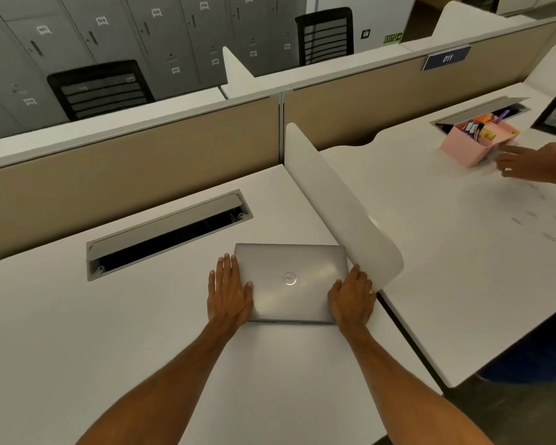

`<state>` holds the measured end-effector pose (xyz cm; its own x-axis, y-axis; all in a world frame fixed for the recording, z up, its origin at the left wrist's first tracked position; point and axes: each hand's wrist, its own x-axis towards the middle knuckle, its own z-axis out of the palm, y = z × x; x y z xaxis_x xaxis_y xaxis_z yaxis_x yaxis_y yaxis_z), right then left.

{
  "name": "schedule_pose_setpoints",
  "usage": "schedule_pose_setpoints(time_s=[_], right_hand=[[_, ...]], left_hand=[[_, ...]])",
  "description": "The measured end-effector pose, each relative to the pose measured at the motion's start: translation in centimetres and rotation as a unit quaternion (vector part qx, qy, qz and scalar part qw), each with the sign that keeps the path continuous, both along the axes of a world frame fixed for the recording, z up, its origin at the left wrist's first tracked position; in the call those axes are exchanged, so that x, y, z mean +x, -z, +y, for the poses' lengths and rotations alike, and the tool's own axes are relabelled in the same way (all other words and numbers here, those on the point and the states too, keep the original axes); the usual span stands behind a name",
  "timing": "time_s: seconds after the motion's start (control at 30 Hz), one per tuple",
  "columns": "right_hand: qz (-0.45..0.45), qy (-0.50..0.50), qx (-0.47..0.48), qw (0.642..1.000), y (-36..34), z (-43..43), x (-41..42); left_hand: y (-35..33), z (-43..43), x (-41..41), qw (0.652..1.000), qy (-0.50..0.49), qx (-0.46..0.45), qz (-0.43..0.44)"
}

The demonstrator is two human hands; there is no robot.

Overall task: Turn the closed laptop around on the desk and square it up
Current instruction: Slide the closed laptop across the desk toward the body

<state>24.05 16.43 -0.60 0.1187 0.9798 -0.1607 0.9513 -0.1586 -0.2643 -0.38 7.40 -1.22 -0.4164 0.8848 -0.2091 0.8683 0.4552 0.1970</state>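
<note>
A closed silver laptop with a round logo on its lid lies flat on the white desk, its long edges roughly parallel to the desk's front. My left hand rests flat against the laptop's left side, fingers straight, thumb on the lid. My right hand presses on the laptop's right side, fingers over the edge near the divider. Both hands hold the laptop between them.
A curved white divider rises right beside the laptop's right edge. An open cable tray is set in the desk behind it. On the neighbouring desk, another person's hand reaches near a pink organiser; paper clips lie scattered there.
</note>
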Motion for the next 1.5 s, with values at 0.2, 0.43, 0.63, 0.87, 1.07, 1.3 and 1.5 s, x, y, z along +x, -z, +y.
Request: schedule_pose_setpoints(time_s=[0.2, 0.43, 0.63, 0.87, 1.07, 1.3, 1.5], right_hand=[[0.063, 0.051, -0.012, 0.997, 0.7, 0.9, -0.8], [0.207, 0.174, -0.060, 0.961, 0.9, 3.1, -1.7], [0.248, 0.220, -0.125, 0.935, 0.7, 4.4, -1.6], [0.261, 0.191, -0.143, 0.935, 0.0, 0.5, -5.0], [0.274, 0.181, -0.127, 0.936, -0.9, -2.2, -7.0], [0.279, 0.167, -0.119, 0.938, -2.0, -6.9, -10.4], [0.278, 0.150, -0.122, 0.941, -2.3, -10.3, -13.1]], left_hand=[[-0.1, 0.9, -0.2, 0.996, -0.047, -0.030, -0.071], [0.0, 2.7, -1.1, 0.942, -0.200, 0.028, -0.268], [-0.5, 3.2, -2.7, 0.823, -0.344, 0.063, -0.448], [-0.7, -2.0, -5.9, 0.819, -0.363, 0.077, -0.438], [-1.7, -5.5, -7.6, 0.820, -0.366, 0.084, -0.432], [-2.3, -11.2, -10.8, 0.814, -0.379, 0.092, -0.431], [-2.7, -15.8, -12.8, 0.796, -0.404, 0.104, -0.440]])
